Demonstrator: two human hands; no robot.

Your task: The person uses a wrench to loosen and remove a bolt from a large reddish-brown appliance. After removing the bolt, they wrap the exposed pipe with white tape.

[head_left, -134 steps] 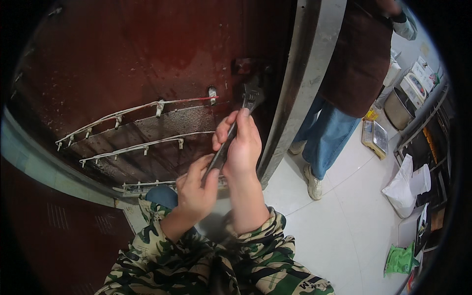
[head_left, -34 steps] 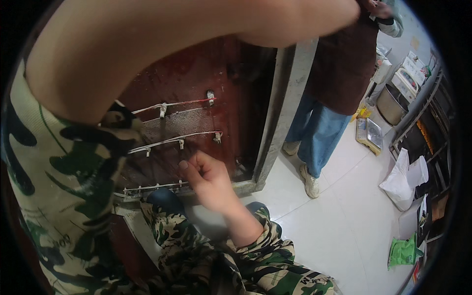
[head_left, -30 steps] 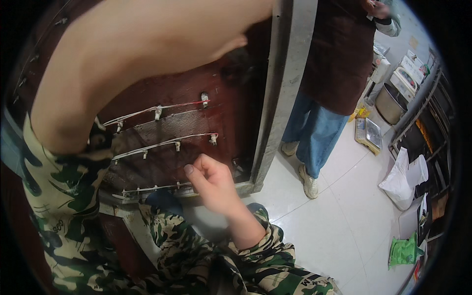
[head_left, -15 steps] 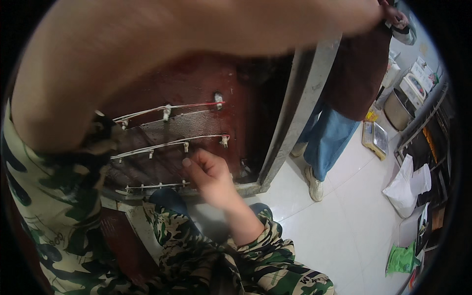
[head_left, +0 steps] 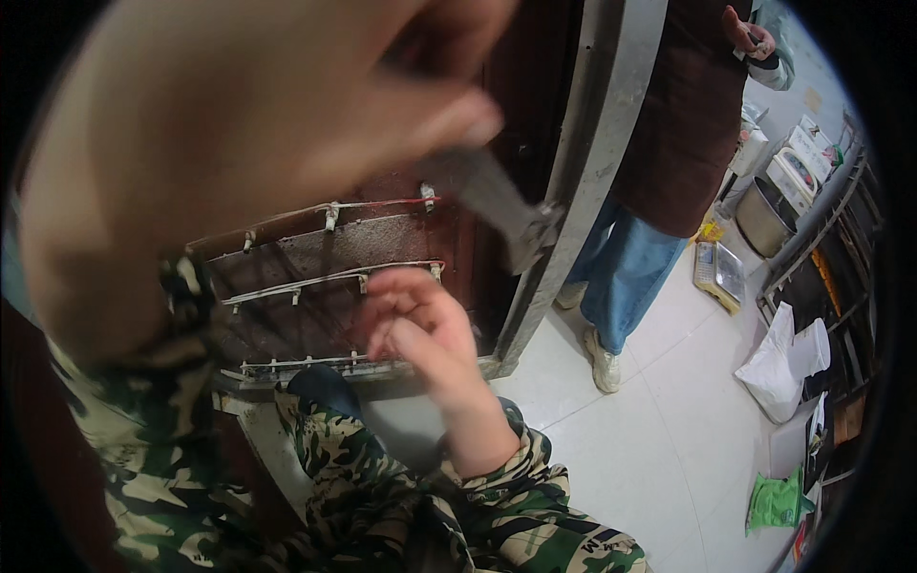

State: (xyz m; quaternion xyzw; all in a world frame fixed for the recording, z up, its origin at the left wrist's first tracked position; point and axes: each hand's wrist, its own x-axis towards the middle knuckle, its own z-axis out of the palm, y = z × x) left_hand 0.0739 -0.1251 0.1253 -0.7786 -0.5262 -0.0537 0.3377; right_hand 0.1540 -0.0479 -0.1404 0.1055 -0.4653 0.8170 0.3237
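My left arm crosses the upper left close to the camera. My left hand [head_left: 430, 105], blurred, is closed around a grey metal tool [head_left: 497, 205] with a wider head at its far end; motion hides its exact kind. That head overlaps the metal frame edge in the view. My right hand [head_left: 420, 329] is at the middle in front of a dark red panel [head_left: 382, 186]. Its fingers look bent but are smeared, and anything in them cannot be made out. White wires [head_left: 325, 278] run in rows along the panel over small pale fittings [head_left: 331, 218].
A grey metal frame post [head_left: 607, 124] borders the panel. Behind it stands a person [head_left: 678, 124] in a brown apron and jeans. On the tiled floor lie a scale [head_left: 718, 277], a metal pot [head_left: 764, 218], a white bag [head_left: 769, 372] and a green bag [head_left: 776, 501] beside a rack [head_left: 841, 267].
My left hand has drawn back from the upper right toward the left, and the grey tool now shows. My right hand has shifted slightly right, its fingers blurring. The other person's hand has lowered a little.
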